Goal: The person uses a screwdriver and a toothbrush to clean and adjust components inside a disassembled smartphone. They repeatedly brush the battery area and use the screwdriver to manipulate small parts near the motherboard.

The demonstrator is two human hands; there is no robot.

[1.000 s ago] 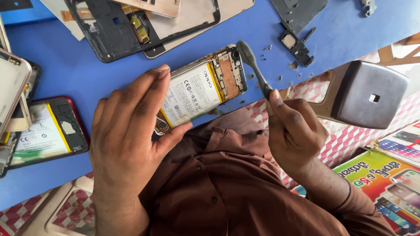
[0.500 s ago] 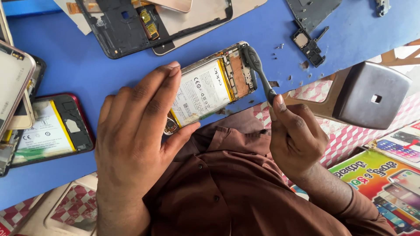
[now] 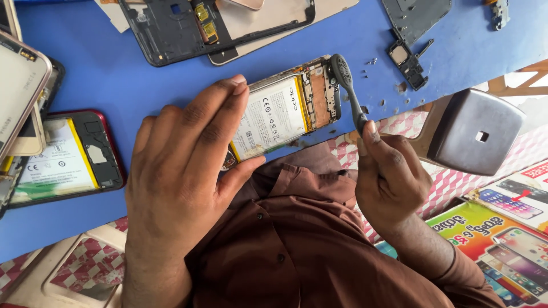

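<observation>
Head view shows the left hand (image 3: 177, 182) clamping the opened phone (image 3: 285, 108) at the blue surface (image 3: 103, 74) edge, right hand (image 3: 391, 177) fingers pinching a grey brush (image 3: 348, 88) over its fragile, light board, best held by the frame.

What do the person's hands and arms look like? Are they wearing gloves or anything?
No gloves. Both the left hand and the right hand are bare, with short, plain fingernails and no rings or watch showing. The right arm comes out of a brown sleeve that matches the brown buttoned shirt. The left forearm is bare as far as the picture shows.
</observation>
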